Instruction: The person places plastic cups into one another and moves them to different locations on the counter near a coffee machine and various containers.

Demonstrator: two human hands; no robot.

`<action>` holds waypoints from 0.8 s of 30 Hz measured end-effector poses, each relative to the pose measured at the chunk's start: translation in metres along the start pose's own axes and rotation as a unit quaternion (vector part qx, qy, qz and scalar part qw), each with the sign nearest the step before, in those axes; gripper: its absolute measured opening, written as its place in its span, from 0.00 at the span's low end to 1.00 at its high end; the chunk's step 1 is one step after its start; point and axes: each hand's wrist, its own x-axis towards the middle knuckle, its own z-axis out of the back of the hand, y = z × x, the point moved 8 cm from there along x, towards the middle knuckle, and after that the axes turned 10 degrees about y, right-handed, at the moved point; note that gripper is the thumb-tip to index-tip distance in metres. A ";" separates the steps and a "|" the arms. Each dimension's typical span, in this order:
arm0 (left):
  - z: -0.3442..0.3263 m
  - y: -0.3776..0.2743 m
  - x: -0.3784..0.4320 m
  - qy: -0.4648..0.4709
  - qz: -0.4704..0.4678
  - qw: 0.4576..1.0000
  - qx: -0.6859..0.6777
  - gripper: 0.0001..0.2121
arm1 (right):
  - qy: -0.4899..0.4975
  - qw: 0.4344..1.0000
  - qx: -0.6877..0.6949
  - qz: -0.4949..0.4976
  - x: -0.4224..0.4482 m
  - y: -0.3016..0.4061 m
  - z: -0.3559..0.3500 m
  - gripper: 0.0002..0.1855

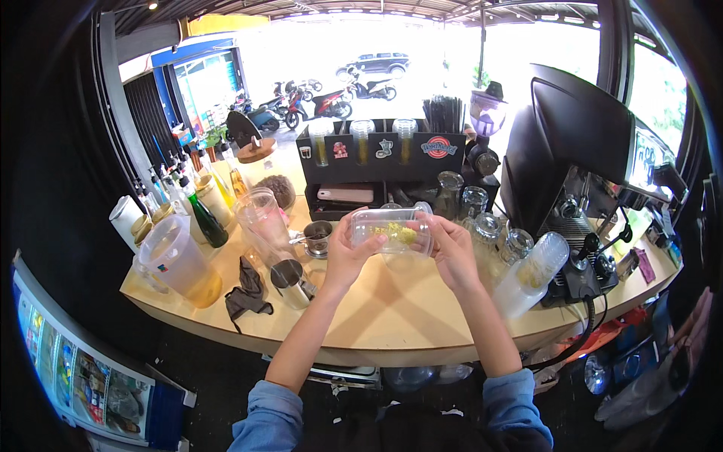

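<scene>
Between both hands, above the wooden counter, a clear plastic cup (370,221) with yellow print lies on its side in the air. My left hand (353,248) grips its left end, the thumb across its wall. Fingers of my right hand (449,248) close around the rim end at the right. Behind the cup, a metal cup (318,234) stands on the counter. A steel pitcher (291,285) and a dark cloth (247,291) are left of my left forearm. Stacked plastic cups (542,260) lean right of my right hand.
A large plastic jug (172,254), a clear blender jar (262,217) and a green bottle (203,217) occupy the counter's left side. A black organizer (361,181) stands at the back. Glasses (487,229) and an espresso machine (570,169) stand right. The counter's front edge (395,356) curves nearby.
</scene>
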 end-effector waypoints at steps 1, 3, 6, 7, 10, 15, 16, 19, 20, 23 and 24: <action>0.001 0.002 0.000 -0.020 0.010 0.999 -0.049 0.25 | 0.017 0.999 0.044 0.007 -0.001 -0.003 -0.002 0.18; 0.003 0.006 -0.001 -0.040 0.019 0.995 -0.095 0.24 | 0.021 0.997 0.067 0.023 0.000 -0.008 -0.012 0.18; -0.002 0.011 0.002 -0.016 0.007 0.989 -0.145 0.24 | 0.037 0.993 0.101 0.047 0.001 -0.018 -0.023 0.17; -0.001 0.011 0.002 -0.028 -0.002 0.993 -0.114 0.24 | 0.039 0.991 0.120 0.042 0.000 -0.024 -0.027 0.17; -0.002 -0.006 0.005 -0.038 -0.016 0.998 -0.057 0.24 | 0.045 0.989 0.140 0.030 0.000 -0.039 -0.024 0.17; 0.021 -0.043 0.021 -0.015 -0.128 0.989 0.077 0.29 | 0.000 0.991 -0.130 -0.009 0.012 -0.028 -0.013 0.24; 0.031 -0.048 0.026 -0.015 -0.130 0.988 0.079 0.29 | 0.002 0.992 -0.130 -0.007 0.016 -0.021 -0.018 0.24; 0.025 -0.069 0.040 -0.003 -0.095 0.903 0.418 0.33 | 0.035 0.912 -0.392 0.116 0.027 0.034 -0.049 0.36; 0.022 -0.072 0.045 -0.002 -0.098 0.904 0.416 0.33 | 0.033 0.911 -0.395 0.117 0.031 0.042 -0.056 0.36; 0.001 -0.079 0.055 0.096 -0.160 0.813 0.551 0.36 | 0.057 0.780 -0.581 0.225 0.047 0.054 -0.095 0.37; 0.004 -0.080 0.061 0.097 -0.165 0.813 0.550 0.36 | 0.054 0.777 -0.584 0.228 0.055 0.054 -0.094 0.37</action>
